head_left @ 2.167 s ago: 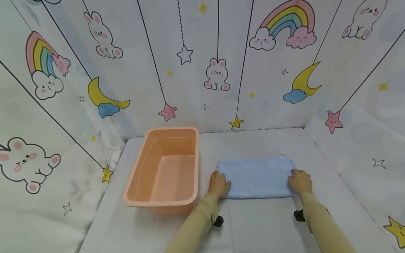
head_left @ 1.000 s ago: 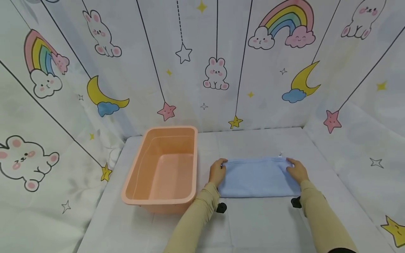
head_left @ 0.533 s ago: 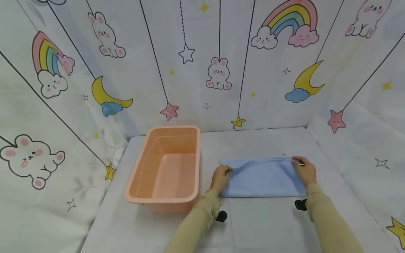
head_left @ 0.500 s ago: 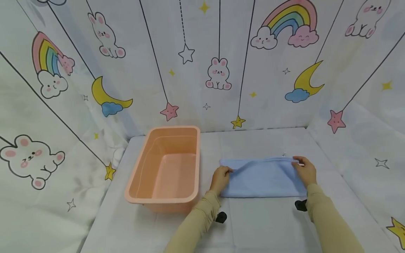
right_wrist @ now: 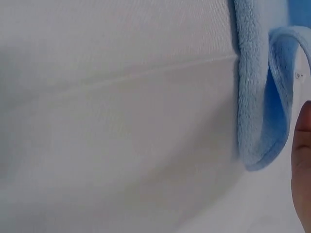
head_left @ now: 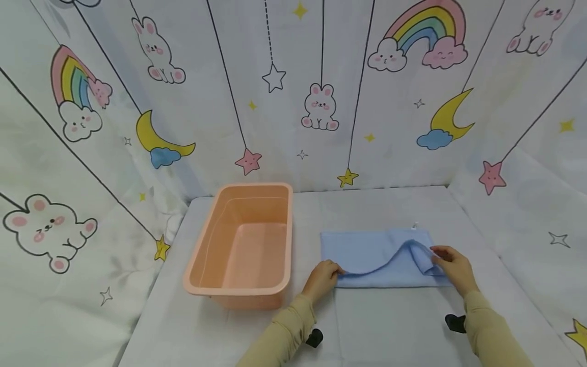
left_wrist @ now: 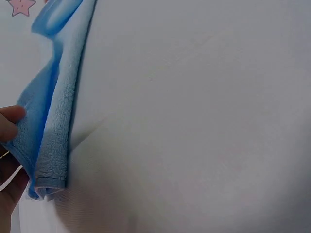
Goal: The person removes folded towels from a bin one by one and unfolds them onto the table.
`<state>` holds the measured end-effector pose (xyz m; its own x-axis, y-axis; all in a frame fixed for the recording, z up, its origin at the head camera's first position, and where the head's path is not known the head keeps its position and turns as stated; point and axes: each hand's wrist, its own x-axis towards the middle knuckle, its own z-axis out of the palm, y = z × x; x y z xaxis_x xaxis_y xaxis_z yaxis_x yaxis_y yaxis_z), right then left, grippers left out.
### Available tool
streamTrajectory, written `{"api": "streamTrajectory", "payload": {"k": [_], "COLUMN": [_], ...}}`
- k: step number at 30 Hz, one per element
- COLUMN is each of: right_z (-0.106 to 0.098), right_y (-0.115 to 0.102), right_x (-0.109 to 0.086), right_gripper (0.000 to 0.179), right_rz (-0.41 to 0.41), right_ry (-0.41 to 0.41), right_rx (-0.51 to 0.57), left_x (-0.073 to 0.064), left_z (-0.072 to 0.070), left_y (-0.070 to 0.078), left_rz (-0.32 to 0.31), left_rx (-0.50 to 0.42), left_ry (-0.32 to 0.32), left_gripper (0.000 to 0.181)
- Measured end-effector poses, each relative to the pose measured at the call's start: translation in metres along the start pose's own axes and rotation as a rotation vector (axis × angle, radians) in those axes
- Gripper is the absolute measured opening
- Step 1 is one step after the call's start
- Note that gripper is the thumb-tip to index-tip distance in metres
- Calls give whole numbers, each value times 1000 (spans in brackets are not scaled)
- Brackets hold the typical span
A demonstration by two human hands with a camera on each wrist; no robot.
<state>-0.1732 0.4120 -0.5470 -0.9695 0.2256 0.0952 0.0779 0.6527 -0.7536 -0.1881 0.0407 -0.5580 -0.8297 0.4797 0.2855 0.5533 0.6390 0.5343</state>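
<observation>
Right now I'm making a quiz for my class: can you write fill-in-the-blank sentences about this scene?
1. The folded towel on the table is ____ in colour.
2. The peach tub stands to the towel's ____.
3. The tub holds ____.
4. The right hand and left hand both hold the ____.

Missing words: blue; left; nothing; towel

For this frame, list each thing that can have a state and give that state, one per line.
Towel: folded, flat on the table, far edge lifted and drawn toward the near edge.
Tub: upright, empty, left of the towel.
Left hand: pinches the towel's near left corner.
Right hand: holds the raised fold at the right end.
</observation>
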Motion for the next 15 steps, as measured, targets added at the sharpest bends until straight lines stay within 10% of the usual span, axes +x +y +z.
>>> {"api": "streamTrajectory", "payload": {"k": [15], "right_z": [-30], "right_y": [4], "right_x": [-29], "right_gripper": [29], "right_rz": [-179], "right_ry": [-18], "right_rx": [-39], "left_x": [-30], "left_z": [-11], "left_y": [6], "left_rz": [110], "left_rx": [91], "left_ry": [-136], "left_gripper": [17]}}
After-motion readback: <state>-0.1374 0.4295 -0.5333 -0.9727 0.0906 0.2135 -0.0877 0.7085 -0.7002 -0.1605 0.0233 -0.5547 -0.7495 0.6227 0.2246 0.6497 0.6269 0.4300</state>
